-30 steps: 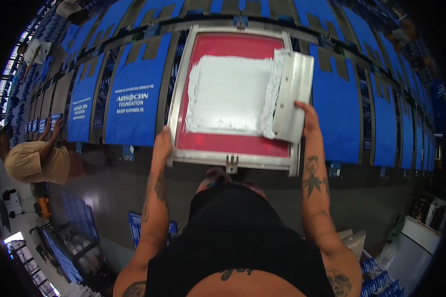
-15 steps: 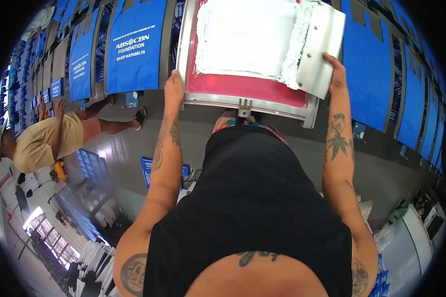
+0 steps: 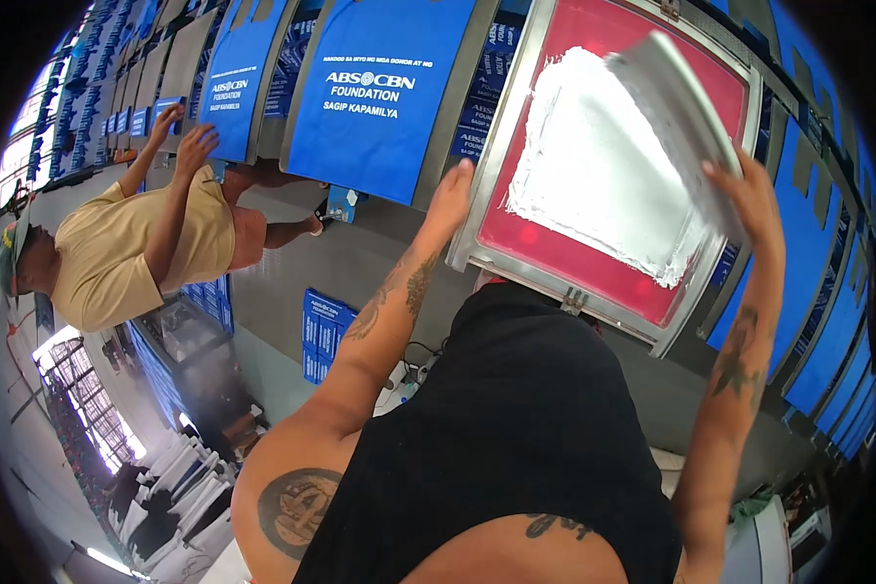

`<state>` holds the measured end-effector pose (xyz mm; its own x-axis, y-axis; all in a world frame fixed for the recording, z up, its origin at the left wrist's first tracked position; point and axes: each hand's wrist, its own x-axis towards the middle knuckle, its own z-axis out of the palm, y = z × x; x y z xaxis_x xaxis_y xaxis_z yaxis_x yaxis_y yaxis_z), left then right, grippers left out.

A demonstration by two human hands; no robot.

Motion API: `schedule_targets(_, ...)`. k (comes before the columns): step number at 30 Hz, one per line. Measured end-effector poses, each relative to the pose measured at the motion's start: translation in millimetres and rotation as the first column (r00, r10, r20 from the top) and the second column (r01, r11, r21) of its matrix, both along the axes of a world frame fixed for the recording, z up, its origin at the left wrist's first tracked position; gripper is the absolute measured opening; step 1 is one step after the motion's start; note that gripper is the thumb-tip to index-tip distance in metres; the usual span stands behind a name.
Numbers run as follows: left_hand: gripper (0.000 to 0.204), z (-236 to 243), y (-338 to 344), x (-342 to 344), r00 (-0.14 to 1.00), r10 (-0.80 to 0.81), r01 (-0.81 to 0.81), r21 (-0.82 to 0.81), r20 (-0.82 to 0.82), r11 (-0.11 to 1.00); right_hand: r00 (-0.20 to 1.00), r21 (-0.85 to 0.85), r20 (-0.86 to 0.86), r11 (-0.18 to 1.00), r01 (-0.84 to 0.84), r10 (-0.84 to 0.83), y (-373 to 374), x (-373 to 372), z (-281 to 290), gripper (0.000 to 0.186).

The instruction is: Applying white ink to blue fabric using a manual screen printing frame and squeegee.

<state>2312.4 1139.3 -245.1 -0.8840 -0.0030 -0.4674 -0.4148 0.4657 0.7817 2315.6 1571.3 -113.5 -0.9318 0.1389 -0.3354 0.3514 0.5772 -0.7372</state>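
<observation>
A silk-screen frame with silvery metal rails lies before me, turned at a slant. White ink is spread thickly across the middle of its red mesh, with ragged ridges at the edges. My left hand is closed on the frame's left rail, near the lower corner. My right hand grips a wide metal squeegee by its right end. The squeegee stands tilted over the right part of the ink; whether its lower edge touches the mesh cannot be seen.
Printed blue fabric bags lie on boards to the left, with more blue pieces to the right. At the left a person in a tan shirt reaches toward a blue bag. A metal hinge clamp sits at the frame's near rail.
The squeegee has gone from lying nearly flat to tilted up. The frame now appears farther right and turned clockwise in view. The other person's hands have risen to the blue bags.
</observation>
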Motion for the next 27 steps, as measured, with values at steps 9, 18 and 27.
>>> schedule_targets(9,0.044,43.6,93.4,-50.2,0.415,-0.618,0.227,-0.582,-0.668,0.781,0.863,0.816,-0.306,0.578,0.019,0.402,-90.3,29.2,-119.8,0.03)
schedule_targets(18,0.034,104.5,80.9,50.2,0.249,-0.842,0.553,-0.643,-0.479,0.53,0.969,0.652,-0.213,0.757,0.048,0.122,-97.7,183.1,-32.8,0.033)
schedule_targets(27,0.015,60.6,121.5,-19.8,0.383,-0.848,0.535,-0.66,-0.367,0.527,0.963,0.655,-0.199,0.755,-0.009,0.184,-52.6,108.6,-84.0,0.017)
